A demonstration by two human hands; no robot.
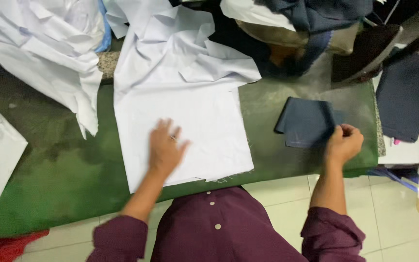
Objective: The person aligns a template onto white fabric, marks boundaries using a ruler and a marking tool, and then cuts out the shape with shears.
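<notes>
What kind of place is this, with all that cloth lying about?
Probably a tailoring or garment workshop: a green padded table, cut white fabric under the left hand, a navy fabric piece pinched by the right hand.

Hands: two, left hand (165,148), right hand (344,144). Flat white cloth sheet (190,131): one. Folded navy fabric piece (306,122): one. Green padded table (64,170): one.

Green worktop (64,170), heap of white cloth (44,48) at ten o'clock, dark navy fabric pile (316,14) at one o'clock, navy panel (406,94) at three o'clock, red cloth (1,245) at eight o'clock, pale floor tiles (277,194)
</notes>
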